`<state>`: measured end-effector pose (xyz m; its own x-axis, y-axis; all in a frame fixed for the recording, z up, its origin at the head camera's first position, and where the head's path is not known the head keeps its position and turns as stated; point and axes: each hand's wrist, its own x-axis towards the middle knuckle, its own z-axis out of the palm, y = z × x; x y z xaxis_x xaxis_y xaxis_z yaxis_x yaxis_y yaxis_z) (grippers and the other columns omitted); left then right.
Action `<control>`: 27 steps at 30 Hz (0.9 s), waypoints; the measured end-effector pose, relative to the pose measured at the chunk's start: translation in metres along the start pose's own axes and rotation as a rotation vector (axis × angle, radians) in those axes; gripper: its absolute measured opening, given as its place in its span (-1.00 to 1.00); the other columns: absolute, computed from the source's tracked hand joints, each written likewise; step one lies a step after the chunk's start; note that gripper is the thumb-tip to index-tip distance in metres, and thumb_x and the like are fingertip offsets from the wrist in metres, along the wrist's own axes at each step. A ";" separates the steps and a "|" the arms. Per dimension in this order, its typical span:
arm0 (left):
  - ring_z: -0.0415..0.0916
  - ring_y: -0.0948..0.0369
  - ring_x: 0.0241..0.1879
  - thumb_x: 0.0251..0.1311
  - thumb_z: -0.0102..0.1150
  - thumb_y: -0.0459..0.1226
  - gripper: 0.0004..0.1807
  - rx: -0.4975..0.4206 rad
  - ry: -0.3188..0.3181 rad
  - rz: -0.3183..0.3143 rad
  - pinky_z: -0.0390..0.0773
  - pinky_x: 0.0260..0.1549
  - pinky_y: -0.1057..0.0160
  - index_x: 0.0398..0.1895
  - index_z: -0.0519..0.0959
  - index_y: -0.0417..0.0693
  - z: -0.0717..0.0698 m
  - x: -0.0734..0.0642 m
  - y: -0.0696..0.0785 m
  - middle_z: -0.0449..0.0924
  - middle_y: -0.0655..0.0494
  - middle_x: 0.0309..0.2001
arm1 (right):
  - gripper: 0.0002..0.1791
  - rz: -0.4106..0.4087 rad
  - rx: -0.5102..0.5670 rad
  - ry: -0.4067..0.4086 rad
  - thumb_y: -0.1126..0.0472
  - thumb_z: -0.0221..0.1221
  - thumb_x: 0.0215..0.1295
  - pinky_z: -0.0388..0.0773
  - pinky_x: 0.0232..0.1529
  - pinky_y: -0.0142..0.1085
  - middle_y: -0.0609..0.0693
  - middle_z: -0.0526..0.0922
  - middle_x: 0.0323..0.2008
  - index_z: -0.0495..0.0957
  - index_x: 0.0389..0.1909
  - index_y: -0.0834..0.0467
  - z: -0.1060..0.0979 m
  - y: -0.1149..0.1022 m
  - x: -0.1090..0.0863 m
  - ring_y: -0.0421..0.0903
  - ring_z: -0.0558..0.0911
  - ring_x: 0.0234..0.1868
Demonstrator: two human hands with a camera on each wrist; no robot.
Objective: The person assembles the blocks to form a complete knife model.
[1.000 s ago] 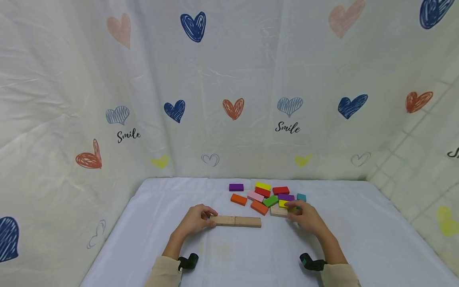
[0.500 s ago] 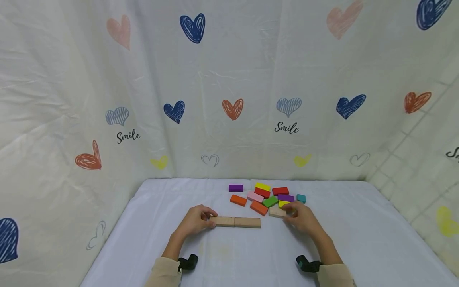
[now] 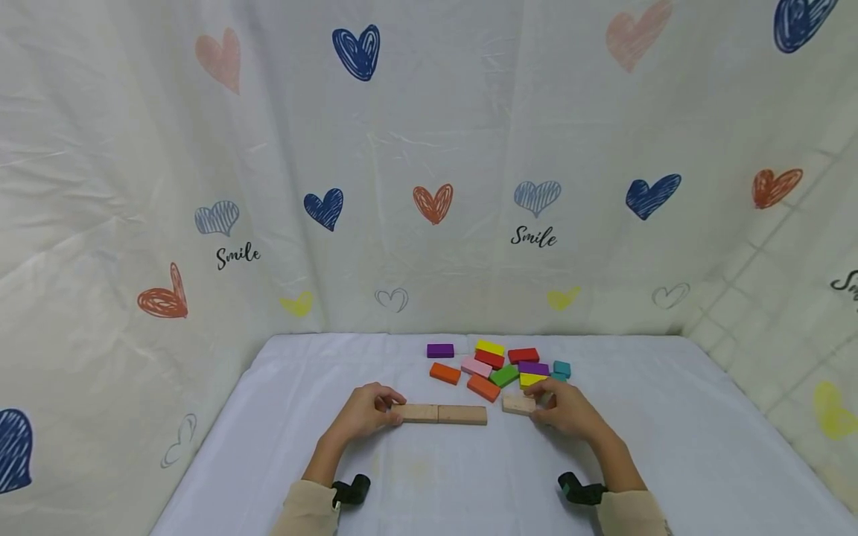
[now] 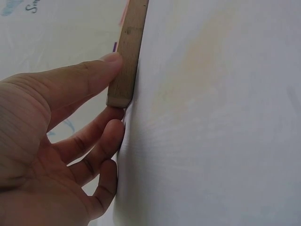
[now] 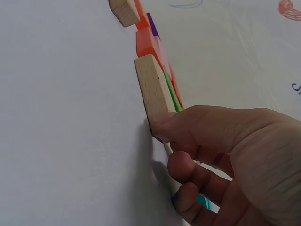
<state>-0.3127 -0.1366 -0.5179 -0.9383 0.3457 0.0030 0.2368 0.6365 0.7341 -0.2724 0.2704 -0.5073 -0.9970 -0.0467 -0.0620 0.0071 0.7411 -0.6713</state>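
Note:
Two plain wooden blocks lie end to end on the white cloth, a left block (image 3: 417, 414) and a middle block (image 3: 462, 415). My left hand (image 3: 366, 411) pinches the outer end of the left block; in the left wrist view the thumb (image 4: 89, 80) lies along its face while the lower fingers curl beside its end. A third plain wooden block (image 3: 518, 404) is pinched at its right end by my right hand (image 3: 567, 408). Its free end points toward the middle block, with a short gap of cloth between. The right wrist view shows the thumb pressed on that wooden block (image 5: 153, 89).
Behind the wooden blocks lies a loose group of coloured ones: orange (image 3: 483, 387), green (image 3: 505, 376), yellow (image 3: 532, 380), red (image 3: 523, 356) and teal (image 3: 561, 368) among them. A purple block (image 3: 440, 351) sits apart at the back left. A heart-printed curtain (image 3: 429, 260) hangs behind the table.
The right hand has drawn the third wooden block slightly left and toward the person, away from the coloured blocks. The left hand and the two joined blocks stay in place.

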 end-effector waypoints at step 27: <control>0.45 0.17 -0.24 0.09 0.53 -0.23 -0.76 0.006 0.003 -0.004 0.48 -0.24 0.21 -0.15 0.77 0.18 -0.001 -0.001 0.002 0.59 0.17 -0.25 | -0.61 -0.215 0.021 -0.208 0.23 0.39 0.25 0.53 -0.37 -0.39 -0.04 0.60 -0.11 0.68 0.11 -0.02 -0.004 -0.004 -0.001 -0.11 0.47 -0.36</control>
<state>-0.3120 -0.1363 -0.5154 -0.9401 0.3410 0.0025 0.2348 0.6418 0.7300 -0.2717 0.2702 -0.5011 -0.9386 -0.3389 -0.0647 -0.1992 0.6854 -0.7004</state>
